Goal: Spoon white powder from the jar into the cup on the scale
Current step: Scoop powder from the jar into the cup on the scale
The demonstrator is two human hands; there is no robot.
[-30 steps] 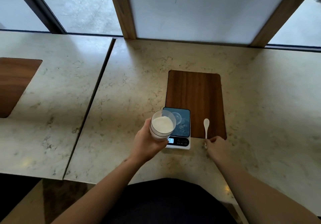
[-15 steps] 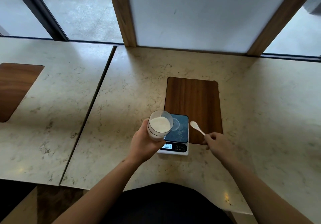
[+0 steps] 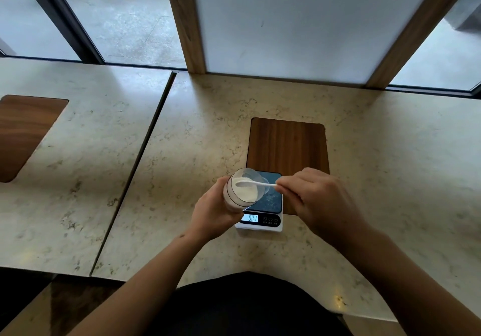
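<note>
my left hand [image 3: 213, 212] wrapped around the jar [image 3: 240, 189], tilted toward my right | my right hand [image 3: 316, 200] pinching the white spoon [image 3: 256, 184], bowl inside the jar mouth on the powder | cup [image 3: 265, 183] on the scale [image 3: 263, 212], between my hands, mostly hidden | display lit

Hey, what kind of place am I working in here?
Probably a café or shop window counter: marble-look counter with inset wood panel, big windows facing pavement outside, and a scale.
</note>
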